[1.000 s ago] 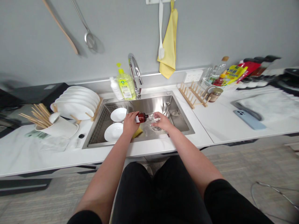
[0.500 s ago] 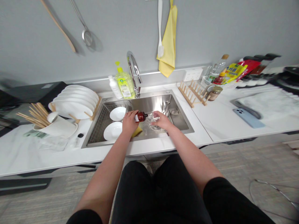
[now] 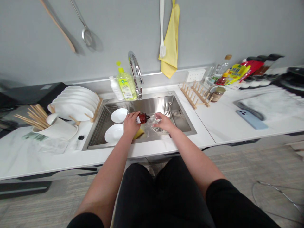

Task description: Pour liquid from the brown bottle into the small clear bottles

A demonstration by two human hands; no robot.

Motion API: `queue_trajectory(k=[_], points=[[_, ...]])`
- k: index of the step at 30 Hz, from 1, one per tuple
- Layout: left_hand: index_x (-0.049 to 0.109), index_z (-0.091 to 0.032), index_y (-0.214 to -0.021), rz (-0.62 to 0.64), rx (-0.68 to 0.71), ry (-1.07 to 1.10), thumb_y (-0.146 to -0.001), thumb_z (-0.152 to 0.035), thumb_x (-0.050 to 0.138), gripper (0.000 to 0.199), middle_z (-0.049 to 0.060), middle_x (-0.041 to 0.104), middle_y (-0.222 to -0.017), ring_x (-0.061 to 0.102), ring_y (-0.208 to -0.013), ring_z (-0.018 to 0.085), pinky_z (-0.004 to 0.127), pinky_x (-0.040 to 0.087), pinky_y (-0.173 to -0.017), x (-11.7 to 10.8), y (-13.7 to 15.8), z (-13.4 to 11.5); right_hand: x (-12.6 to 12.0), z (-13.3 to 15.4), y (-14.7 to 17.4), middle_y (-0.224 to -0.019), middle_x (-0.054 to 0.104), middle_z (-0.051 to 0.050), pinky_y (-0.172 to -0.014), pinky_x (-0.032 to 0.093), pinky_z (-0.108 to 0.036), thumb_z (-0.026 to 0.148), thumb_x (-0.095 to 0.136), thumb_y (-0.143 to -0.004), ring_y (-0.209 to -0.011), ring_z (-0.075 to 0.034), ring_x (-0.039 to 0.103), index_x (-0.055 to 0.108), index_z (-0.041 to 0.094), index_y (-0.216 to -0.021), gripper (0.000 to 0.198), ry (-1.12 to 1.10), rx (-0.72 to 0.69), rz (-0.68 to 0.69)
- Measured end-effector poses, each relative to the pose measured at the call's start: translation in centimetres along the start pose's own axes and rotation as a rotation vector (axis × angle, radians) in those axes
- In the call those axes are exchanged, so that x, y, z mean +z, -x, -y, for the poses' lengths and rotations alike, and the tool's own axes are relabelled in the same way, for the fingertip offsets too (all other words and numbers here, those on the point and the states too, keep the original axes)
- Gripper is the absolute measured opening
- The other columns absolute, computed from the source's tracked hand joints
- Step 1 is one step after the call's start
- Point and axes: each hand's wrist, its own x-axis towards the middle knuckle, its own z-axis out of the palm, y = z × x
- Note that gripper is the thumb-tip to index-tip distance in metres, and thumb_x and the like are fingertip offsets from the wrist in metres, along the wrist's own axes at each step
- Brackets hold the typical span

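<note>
Over the sink [image 3: 154, 103], my left hand [image 3: 132, 124] is wrapped round a brown bottle [image 3: 143, 118] with a white label. The bottle lies nearly level, its dark neck pointing right. Facing that neck, my right hand [image 3: 163, 121] curls its fingers about a clear cup [image 3: 155, 121], which is hard to make out against the steel. Below the bottle a yellow cloth [image 3: 139, 134] lies in the sink. To the left of it, two white bowls [image 3: 114, 133] rest by a wire rack [image 3: 98, 128].
A chrome faucet [image 3: 135, 74] rises behind the sink, with a green soap bottle [image 3: 125, 84] beside it. White plates [image 3: 71, 109] stand in a wooden rack at left, near a chopstick holder [image 3: 57, 128]. An unfilled wooden rack [image 3: 196, 94] and a blue phone [image 3: 251, 119] are at right.
The view has shifted slightly. Both hands, the bottle and the clear cup hold almost the same position over the sink.
</note>
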Motion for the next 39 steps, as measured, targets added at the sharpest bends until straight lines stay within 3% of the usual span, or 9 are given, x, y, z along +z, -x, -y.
queue_trajectory(k=[24, 39], points=[[0.072, -0.024, -0.153, -0.006, 0.004, -0.002, -0.087, -0.013, 0.073, 0.067, 0.013, 0.076, -0.147, 0.066, -0.137, 0.038, 0.054, 0.053, -0.126, -0.12, -0.06, -0.01, -0.28, 0.33, 0.14, -0.122, 0.079, -0.005, -0.107, 0.060, -0.046, 0.035, 0.106, -0.061, -0.111, -0.029, 0.075, 0.073, 0.027, -0.133, 0.079, 0.079, 0.006, 0.015], [0.073, -0.026, -0.153, 0.000, -0.004, 0.001, -0.085, -0.013, 0.073, 0.069, 0.014, 0.076, -0.147, 0.066, -0.137, 0.039, 0.057, 0.054, -0.126, -0.16, -0.04, -0.06, -0.12, -0.46, -0.10, -0.126, 0.080, -0.005, -0.107, 0.060, -0.047, 0.036, 0.106, -0.059, -0.113, -0.029, 0.076, 0.073, 0.027, -0.134, 0.082, 0.063, 0.017, 0.004]])
